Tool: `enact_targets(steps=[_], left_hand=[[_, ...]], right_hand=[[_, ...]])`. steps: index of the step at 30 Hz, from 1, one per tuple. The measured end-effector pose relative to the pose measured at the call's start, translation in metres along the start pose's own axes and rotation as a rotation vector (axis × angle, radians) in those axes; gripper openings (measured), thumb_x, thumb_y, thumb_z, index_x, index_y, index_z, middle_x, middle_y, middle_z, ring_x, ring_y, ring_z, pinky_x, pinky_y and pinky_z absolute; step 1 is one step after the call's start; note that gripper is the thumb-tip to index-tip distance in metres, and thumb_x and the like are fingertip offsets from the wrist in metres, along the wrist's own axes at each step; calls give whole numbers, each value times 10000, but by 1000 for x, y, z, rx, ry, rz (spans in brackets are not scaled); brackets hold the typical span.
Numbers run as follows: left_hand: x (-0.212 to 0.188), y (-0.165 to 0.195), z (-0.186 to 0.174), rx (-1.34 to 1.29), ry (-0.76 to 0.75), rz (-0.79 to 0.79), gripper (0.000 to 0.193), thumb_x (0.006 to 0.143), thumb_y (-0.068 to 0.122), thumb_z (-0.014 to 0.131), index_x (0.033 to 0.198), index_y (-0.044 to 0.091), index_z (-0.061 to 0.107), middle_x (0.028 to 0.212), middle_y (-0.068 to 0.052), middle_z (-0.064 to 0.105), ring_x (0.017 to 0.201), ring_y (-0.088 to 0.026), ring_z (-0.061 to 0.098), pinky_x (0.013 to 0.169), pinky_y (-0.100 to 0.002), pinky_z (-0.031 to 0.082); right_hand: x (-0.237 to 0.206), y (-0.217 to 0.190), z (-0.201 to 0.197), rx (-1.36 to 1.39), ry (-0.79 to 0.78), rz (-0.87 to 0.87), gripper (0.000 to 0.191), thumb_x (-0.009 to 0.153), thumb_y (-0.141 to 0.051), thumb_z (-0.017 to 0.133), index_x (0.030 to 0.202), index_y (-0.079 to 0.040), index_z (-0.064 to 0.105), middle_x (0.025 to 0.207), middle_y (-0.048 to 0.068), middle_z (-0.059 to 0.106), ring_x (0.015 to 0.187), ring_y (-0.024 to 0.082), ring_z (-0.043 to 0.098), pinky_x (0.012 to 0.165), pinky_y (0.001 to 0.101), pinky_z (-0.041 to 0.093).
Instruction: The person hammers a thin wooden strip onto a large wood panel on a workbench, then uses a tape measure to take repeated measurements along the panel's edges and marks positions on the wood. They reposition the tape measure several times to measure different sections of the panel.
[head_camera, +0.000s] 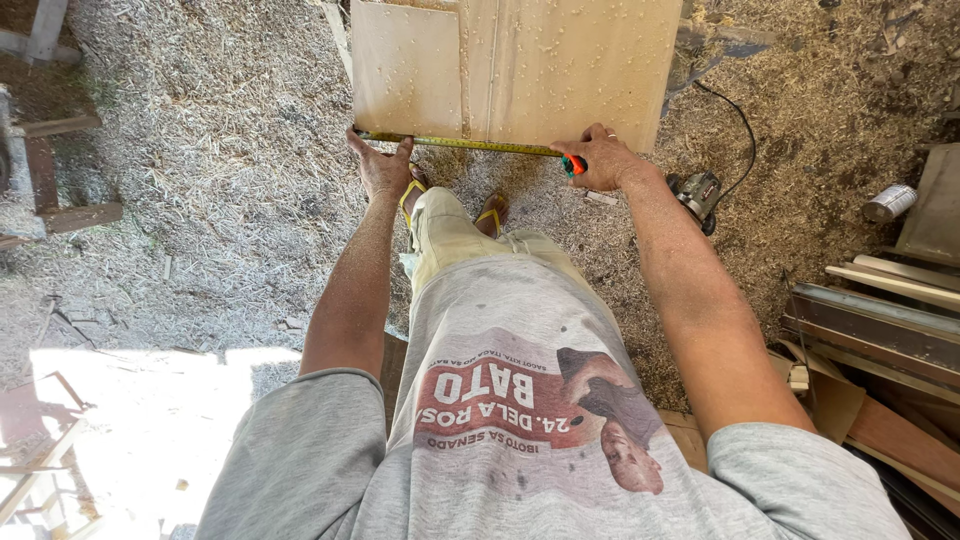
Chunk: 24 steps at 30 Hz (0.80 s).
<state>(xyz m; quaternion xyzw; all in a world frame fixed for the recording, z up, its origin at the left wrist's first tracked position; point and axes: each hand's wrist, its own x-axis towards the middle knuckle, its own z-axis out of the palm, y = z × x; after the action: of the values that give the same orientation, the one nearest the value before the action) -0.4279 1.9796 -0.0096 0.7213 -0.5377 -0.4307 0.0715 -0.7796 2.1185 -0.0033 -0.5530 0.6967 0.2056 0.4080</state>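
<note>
1. Left hand (383, 167) presses the free end of a yellow tape measure (460, 144) against the near edge of a pale plywood board (560, 65), fingers spread flat and thumb out to the side.
2. Right hand (603, 160) is closed around the tape's case, of which only a red and green bit shows at the fingertips; the blade runs straight between the two hands, along the board's near edge.
3. Beyond both hands the board lies flat on the ground, dotted with wood chips, and a seam or second sheet edge runs up it roughly midway between the hands.
4. Just right of the right hand, on the shavings, sits a small power tool (696, 192) with a black cord (738, 130) looping away past the board's corner (nothing lies between it and the wrist).
5. Further right of that hand are a metal can (889, 202) lying on its side and a stack of timber lengths (880, 320).
6. Below the left hand a foot in a yellow-strapped sandal (410, 196) shows, a second one beside it under the tape's middle.
7. Well to the left of the left hand stand wooden frame pieces (55, 180), cut off by the picture's edge.
8. Wood shavings (220, 150) cover the ground all round; the board's far end is out of view, and the tape's markings are too small to read.
</note>
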Motion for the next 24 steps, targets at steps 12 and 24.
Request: enact_targets(steps=[12, 24], left_hand=[[0, -3, 3, 22, 17, 22, 1210, 938, 528, 764, 1565, 164, -205, 1199, -242, 674, 1135, -393, 675, 1062, -499, 497], [-6, 5, -1, -2, -17, -39, 1195, 918, 520, 755, 1598, 158, -158, 1272, -269, 658, 1164, -418, 671, 1057, -519, 512]], right_hand=[[2, 2, -1, -34, -35, -15, 894, 799, -494, 849, 1546, -558, 361, 1432, 96, 392, 1418, 331, 380, 1214, 489, 358], [-6, 2, -7, -22, -36, 4, 904, 797, -440, 854, 1554, -547, 372, 1456, 105, 385, 1416, 352, 394, 1209, 484, 375]])
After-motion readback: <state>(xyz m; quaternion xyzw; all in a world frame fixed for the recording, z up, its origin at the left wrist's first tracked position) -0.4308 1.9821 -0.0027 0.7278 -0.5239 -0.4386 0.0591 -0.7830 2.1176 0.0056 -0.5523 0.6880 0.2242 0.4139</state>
